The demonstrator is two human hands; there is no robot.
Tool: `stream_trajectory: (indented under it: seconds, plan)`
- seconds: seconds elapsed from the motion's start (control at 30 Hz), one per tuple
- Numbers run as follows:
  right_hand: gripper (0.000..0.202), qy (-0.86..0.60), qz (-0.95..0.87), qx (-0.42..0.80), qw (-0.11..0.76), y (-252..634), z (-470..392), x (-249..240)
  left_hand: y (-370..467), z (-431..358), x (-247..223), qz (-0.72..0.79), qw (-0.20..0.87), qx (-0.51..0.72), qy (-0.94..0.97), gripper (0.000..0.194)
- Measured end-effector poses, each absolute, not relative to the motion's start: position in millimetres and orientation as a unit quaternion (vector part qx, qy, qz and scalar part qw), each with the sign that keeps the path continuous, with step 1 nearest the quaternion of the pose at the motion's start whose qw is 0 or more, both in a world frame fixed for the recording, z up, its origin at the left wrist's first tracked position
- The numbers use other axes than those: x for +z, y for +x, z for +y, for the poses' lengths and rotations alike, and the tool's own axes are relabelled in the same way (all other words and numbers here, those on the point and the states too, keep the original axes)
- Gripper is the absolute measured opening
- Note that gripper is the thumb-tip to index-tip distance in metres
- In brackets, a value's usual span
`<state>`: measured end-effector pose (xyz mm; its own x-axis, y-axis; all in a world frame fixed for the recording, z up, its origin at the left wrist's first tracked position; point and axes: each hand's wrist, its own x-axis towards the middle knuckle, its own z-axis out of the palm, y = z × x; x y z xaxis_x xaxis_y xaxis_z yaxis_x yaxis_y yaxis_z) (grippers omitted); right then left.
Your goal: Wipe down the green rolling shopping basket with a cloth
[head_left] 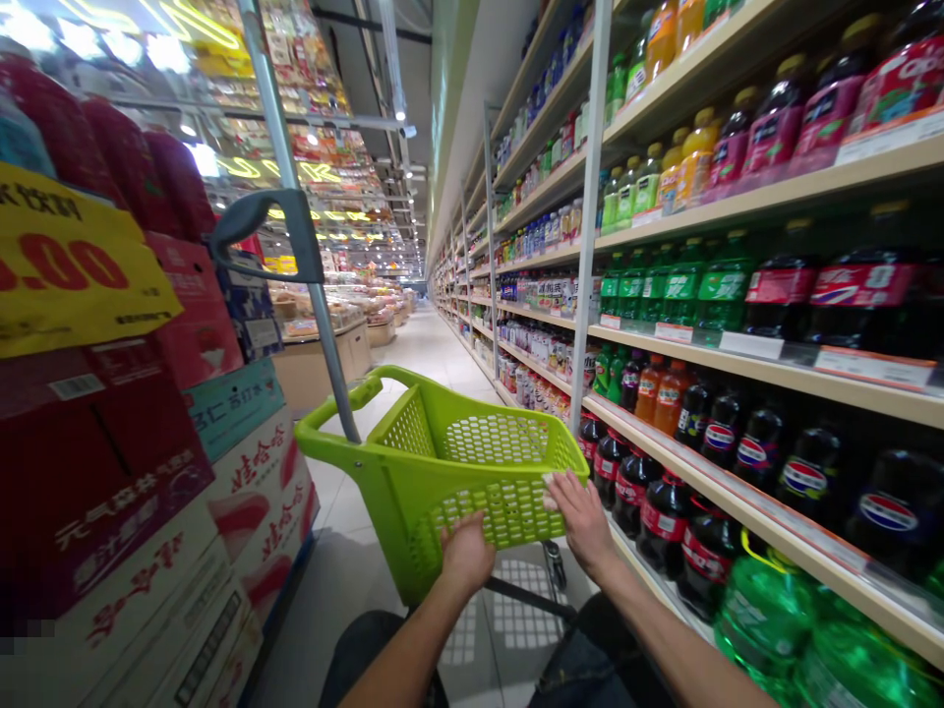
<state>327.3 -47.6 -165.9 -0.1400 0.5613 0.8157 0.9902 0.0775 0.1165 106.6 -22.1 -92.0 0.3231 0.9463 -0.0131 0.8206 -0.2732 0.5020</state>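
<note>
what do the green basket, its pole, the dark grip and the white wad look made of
Green basket: likely moulded plastic, satin finish, given its even colour and regular holes. Pole: probably smooth metal, grey with a bright lengthwise highlight. Dark grip: perhaps plastic, rather matte, with rounded edges. White wad: perhaps tissue or cloth, matte and crumpled; too small to tell.

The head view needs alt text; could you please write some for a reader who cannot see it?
A person's right hand presses something white against a green shopping cart, left hand at its side. Bottles line shelves on the right; stacked boxes stand left.
</note>
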Motion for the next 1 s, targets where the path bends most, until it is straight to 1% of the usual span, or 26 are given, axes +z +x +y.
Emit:
stream_trajectory:
  seconds: [0.07, 0.1, 0.23, 0.3, 0.47, 0.53, 0.67, 0.73, 0.83, 0.9, 0.97, 1.0]
  plan:
    - [0.044, -0.580, -0.663, -0.356, 0.311, 321.3, -42.7, -150.7, 103.4, -20.7, -89.7, 0.564, 0.181, 0.143, 0.792, 0.057]
    - [0.043, -0.581, -0.662, -0.358, 0.311, 318.3, -41.5, -150.4, 101.8, -20.3, -89.0, 0.562, 0.160, 0.140, 0.799, 0.057]
    - [0.044, -0.545, -0.710, -0.359, 0.265, 305.0, -44.3, -175.9, 94.5, -18.9, -90.3, 0.539, 0.078, 0.120, 0.830, 0.058]
    - [0.044, -0.528, -0.728, -0.355, 0.255, 296.4, -44.4, -177.6, 91.7, -17.9, -92.2, 0.528, 0.056, 0.123, 0.838, 0.060]
    - [0.046, -0.557, -0.698, -0.337, 0.298, 276.5, -30.8, -146.5, 89.2, -17.8, -92.4, 0.511, 0.017, 0.139, 0.848, 0.060]
    - [0.044, -0.551, -0.709, -0.331, 0.290, 271.1, -27.9, -152.2, 88.0, -18.6, -91.4, 0.504, 0.017, 0.134, 0.853, 0.060]
    - [0.043, -0.509, -0.765, -0.304, 0.250, 261.2, -30.8, -180.2, 80.7, -17.3, -90.1, 0.492, 0.021, 0.128, 0.861, 0.060]
    - [0.045, -0.498, -0.765, -0.301, 0.276, 255.8, -29.1, -174.9, 74.7, -15.2, -88.9, 0.496, 0.022, 0.130, 0.858, 0.061]
    - [0.046, -0.492, -0.739, -0.305, 0.344, 249.3, -17.9, -144.5, 65.8, -12.6, -86.2, 0.508, 0.023, 0.136, 0.850, 0.062]
    - [0.046, -0.488, -0.736, -0.296, 0.363, 245.9, -9.4, -131.7, 61.8, -12.3, -85.8, 0.513, 0.032, 0.145, 0.846, 0.061]
    - [0.047, -0.484, -0.747, -0.273, 0.366, 240.6, -6.1, -136.0, 60.9, -13.1, -88.0, 0.525, 0.080, 0.166, 0.831, 0.062]
    - [0.047, -0.484, -0.750, -0.257, 0.370, 236.5, -6.9, -143.4, 62.0, -13.6, -90.3, 0.538, 0.146, 0.196, 0.806, 0.063]
